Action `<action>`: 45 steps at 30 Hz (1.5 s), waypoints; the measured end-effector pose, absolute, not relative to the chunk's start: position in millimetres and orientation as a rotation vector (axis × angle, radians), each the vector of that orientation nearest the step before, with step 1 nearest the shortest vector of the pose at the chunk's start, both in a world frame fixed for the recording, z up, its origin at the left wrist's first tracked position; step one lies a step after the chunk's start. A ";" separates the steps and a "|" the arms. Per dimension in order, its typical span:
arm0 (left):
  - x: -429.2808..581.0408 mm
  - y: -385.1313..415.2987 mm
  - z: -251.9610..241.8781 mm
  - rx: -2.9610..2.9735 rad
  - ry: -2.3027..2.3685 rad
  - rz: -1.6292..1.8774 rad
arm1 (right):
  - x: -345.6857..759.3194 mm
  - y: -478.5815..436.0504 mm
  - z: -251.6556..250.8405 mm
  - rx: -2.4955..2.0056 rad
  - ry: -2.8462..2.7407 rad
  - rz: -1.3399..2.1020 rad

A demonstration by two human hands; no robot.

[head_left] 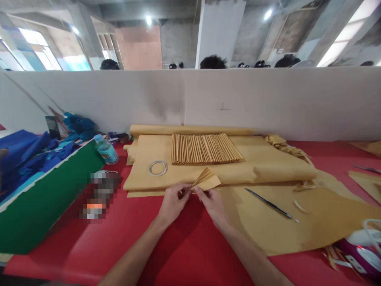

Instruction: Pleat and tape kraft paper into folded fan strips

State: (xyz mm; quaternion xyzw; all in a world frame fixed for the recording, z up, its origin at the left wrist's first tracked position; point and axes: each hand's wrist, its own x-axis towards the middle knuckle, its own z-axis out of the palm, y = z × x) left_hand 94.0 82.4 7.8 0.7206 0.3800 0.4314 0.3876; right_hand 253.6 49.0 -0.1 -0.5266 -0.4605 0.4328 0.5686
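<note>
Both my hands hold a small sheet of tan kraft paper (208,180), partly pleated into a fan. My left hand (175,198) pinches the gathered folds at their lower left end. The thumb and fingers of my right hand (212,200) grip the paper's lower edge, close beside the left fingertips. The pleats spread toward the upper right, where a flat part of the sheet shows. Just behind lies a wide block of tightly pleated tan paper (205,149) on larger paper sheets (143,174). A silver ring (157,168) rests left of that block.
On the red table (119,242), a pen-like tool (269,203) lies on tan paper at right. A purple-and-white appliance (363,254) stands at the right edge. At left are a green panel (53,198), a plastic bottle (106,149) and blue fabric (26,155). A white partition (119,95) closes the back.
</note>
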 end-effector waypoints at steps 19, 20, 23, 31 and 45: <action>93.0 83.3 9.1 1.762 0.901 0.934 | 255.9 47.1 2.1 -1.248 -1.063 1.034; 93.4 82.6 9.7 1.781 0.913 0.944 | 255.8 47.1 2.1 -1.258 -1.055 1.018; 93.8 81.5 10.2 1.854 0.947 0.979 | 256.1 48.0 1.9 -1.290 -1.041 0.974; 90.2 79.6 9.2 2.043 0.931 1.021 | 257.0 48.8 -0.8 -1.328 -1.064 0.957; 93.1 81.1 13.7 1.899 0.925 0.892 | 253.2 48.7 -3.2 -1.318 -1.057 0.941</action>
